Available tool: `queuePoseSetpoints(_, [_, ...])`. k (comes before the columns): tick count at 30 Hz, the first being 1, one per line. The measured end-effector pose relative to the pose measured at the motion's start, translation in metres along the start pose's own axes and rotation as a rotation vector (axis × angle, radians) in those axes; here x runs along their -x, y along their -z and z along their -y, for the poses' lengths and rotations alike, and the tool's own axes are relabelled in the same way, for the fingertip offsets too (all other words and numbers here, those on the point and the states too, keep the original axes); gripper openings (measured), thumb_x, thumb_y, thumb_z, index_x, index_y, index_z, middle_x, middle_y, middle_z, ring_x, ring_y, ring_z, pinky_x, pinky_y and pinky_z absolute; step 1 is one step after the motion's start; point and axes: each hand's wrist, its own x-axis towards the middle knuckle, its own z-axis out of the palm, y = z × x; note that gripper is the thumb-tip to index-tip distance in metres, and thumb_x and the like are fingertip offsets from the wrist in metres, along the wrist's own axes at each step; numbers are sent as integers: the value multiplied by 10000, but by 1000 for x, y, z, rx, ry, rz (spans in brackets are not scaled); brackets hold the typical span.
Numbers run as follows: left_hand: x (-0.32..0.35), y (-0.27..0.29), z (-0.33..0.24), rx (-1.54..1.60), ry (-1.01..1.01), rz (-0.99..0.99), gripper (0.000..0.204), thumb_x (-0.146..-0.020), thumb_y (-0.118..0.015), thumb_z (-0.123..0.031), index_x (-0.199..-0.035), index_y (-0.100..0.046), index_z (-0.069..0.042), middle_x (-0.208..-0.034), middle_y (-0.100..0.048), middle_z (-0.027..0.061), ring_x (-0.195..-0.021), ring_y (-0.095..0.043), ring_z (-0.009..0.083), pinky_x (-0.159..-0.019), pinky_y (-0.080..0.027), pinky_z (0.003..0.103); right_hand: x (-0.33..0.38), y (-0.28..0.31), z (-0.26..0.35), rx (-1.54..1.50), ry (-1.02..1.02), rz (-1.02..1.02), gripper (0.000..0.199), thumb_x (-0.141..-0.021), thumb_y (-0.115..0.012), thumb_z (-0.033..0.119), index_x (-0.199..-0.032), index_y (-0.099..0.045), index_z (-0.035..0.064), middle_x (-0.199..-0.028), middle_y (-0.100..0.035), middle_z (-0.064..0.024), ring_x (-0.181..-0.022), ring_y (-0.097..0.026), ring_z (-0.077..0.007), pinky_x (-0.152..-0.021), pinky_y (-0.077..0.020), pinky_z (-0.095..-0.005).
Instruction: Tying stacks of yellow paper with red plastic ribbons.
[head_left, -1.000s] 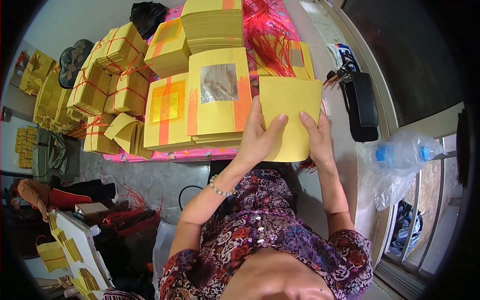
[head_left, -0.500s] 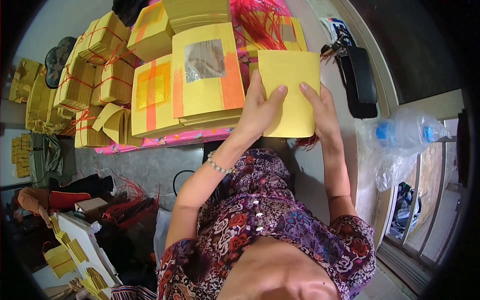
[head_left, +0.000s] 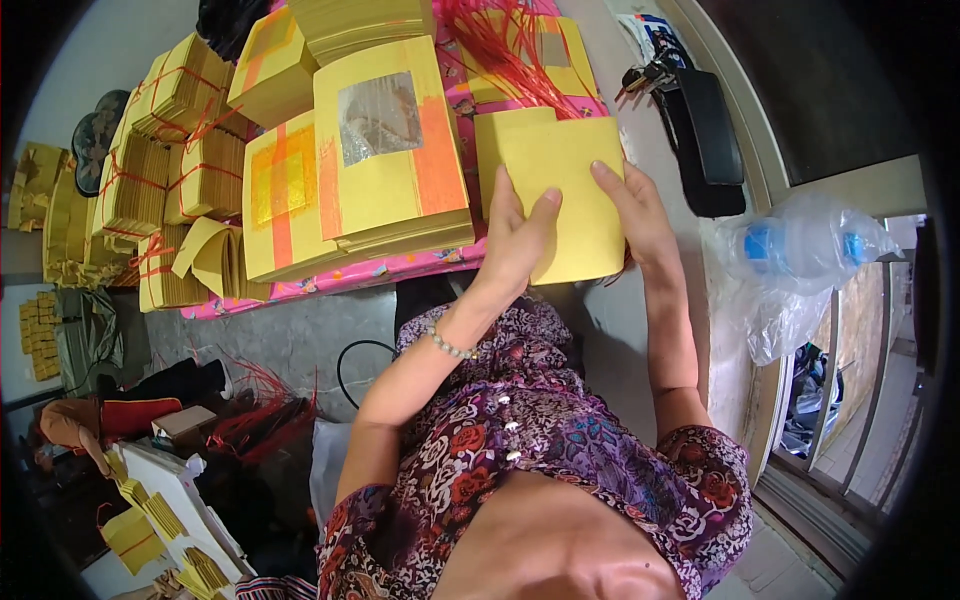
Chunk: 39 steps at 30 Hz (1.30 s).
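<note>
The left hand (head_left: 518, 240) and right hand (head_left: 648, 225) grip a yellow paper (head_left: 572, 205) between them, thumbs on its near face, the other fingers partly hidden. It is held just right of the silver-patched stack (head_left: 395, 195) on the pink-covered surface (head_left: 330, 281). A second yellow piece (head_left: 490, 140) shows behind its left edge; whether the two join, I cannot tell. Red strips (head_left: 500, 40) and a black bundle (head_left: 235, 25), hard to identify, are cut off above.

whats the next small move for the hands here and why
Probably ease the front paper, held between left hand and right hand, slightly left: the back paper sticks out past its left edge, so the two look out of line.
</note>
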Motion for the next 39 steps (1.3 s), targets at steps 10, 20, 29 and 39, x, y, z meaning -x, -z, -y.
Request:
queuePoseSetpoints(10, [23,6,15,-7,3,-22,432,-944,-478,-13,-1342,-311,-26,-1248,-512,103,-1118,-513,140,-935,-440,285,7,2,-7,92,51,-28,279,-955,-564,199,-1129,-607,-15,-942,-679,-53,-793,-625,-65,-691,-495,-217])
queuePoseSetpoints(20, [30,13,14,-30,53,-10,395,-948,-472,-11,-1318,-337,-41,-1229,-527,93,-1101,-528,134,-924,-460,285,8,3,-14,126,113,-77,245,-934,-599,176,-1067,-626,-28,-900,-684,-47,-780,-620,-63,-690,-491,-213])
queuePoseSetpoints(29, [20,30,18,15,136,-2,404,-953,-491,-22,-1329,-345,-42,-1253,-523,92,-1109,-544,153,-915,-480,298,17,11,-20,279,-25,52,306,-921,-614,166,-1146,-610,-40,-972,-684,-58,-828,-625,-69,-725,-503,-220])
queuePoseSetpoints(39, [11,36,18,-6,191,6,426,-953,-506,-31,-1341,-331,-21,-1283,-503,114,-1143,-523,168,-947,-458,311,25,20,-22,329,-154,101,304,-915,-623,180,-1127,-616,-38,-928,-691,-50,-763,-625,-58,-650,-498,-209])
